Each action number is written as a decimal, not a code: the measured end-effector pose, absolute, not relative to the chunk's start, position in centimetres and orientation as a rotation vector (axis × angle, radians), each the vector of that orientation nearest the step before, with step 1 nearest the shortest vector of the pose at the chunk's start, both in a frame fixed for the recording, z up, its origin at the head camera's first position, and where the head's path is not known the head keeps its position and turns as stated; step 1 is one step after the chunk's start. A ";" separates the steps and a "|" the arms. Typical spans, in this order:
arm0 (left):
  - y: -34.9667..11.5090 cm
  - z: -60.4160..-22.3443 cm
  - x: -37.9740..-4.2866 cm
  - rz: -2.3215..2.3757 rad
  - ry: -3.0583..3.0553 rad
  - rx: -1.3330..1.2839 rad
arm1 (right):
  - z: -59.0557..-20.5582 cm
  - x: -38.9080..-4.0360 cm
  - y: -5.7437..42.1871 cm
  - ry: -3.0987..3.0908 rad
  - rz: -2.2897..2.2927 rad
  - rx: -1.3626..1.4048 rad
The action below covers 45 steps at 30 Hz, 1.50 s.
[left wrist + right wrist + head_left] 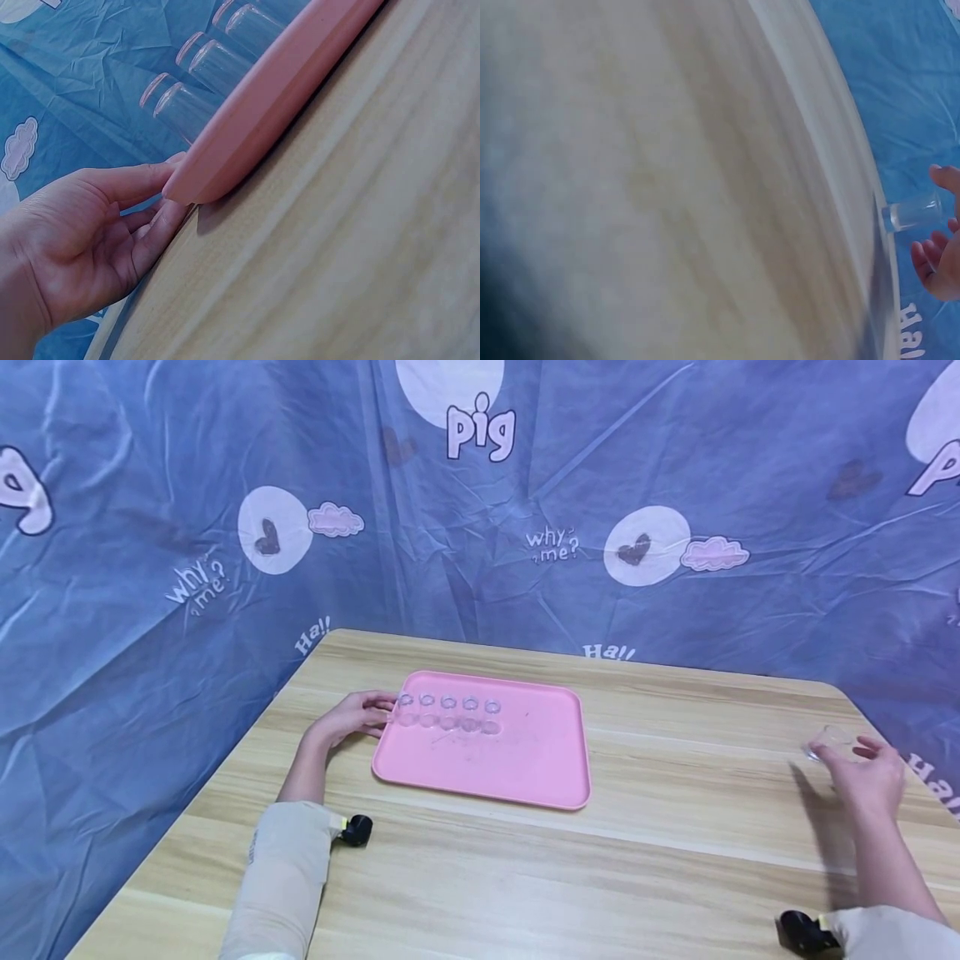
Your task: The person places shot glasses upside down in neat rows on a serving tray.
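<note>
A pink tray (525, 760) lies on the table, and my left hand (352, 718) is at its left rim. In the left wrist view, thumb and fingers pinch the tray's corner, one part inside the rim and the rest below it. Several small clear cups (217, 64) stand upright in line towards the back left of the tray. Far to the right, my right hand (870, 777) is beside another clear cup (915, 213), which stands on the table near its edge. The thumb and fingers are spread about that cup, with a gap visible in the right wrist view.
A wooden table (675, 793) carries everything, its right edge close to the lone cup. Blue printed cloth (480, 543) hangs behind and along both sides. A black wrist device (356, 831) sits at each sleeve.
</note>
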<state>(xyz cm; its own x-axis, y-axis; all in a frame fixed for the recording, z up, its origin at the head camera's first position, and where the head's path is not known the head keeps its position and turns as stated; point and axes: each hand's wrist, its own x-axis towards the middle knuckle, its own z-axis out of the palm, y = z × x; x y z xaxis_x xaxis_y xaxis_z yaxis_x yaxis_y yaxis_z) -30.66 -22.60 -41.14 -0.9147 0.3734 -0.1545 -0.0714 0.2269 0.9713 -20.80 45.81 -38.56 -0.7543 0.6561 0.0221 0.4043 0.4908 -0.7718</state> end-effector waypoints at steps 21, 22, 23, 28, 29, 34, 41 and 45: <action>-22.4 -41.4 -30.7 1.727 2.142 0.289 | -40.3 -21.4 47.1 -2.505 1.157 -0.900; -22.4 -41.3 -30.8 1.728 2.143 0.288 | -40.3 -21.4 47.2 -2.502 1.157 -0.900; -22.3 -41.3 -30.8 1.729 2.144 0.285 | -40.4 -21.5 47.2 -2.499 1.161 -0.902; -22.3 -41.2 -30.9 1.729 2.146 0.277 | -40.1 -21.7 47.2 -2.517 1.131 -0.929; -22.3 -41.2 -30.9 1.728 2.146 0.277 | -40.1 -21.7 47.2 -2.531 1.104 -0.930; -22.3 -41.1 -30.8 1.725 2.142 0.281 | -40.0 -22.0 47.1 -2.571 0.999 -0.936; -22.4 -41.1 -30.6 1.717 2.158 0.267 | -40.1 -22.3 47.0 -2.570 0.969 -0.946; -22.4 -41.1 -30.6 1.716 2.162 0.259 | -40.0 -22.2 47.2 -2.575 1.008 -0.922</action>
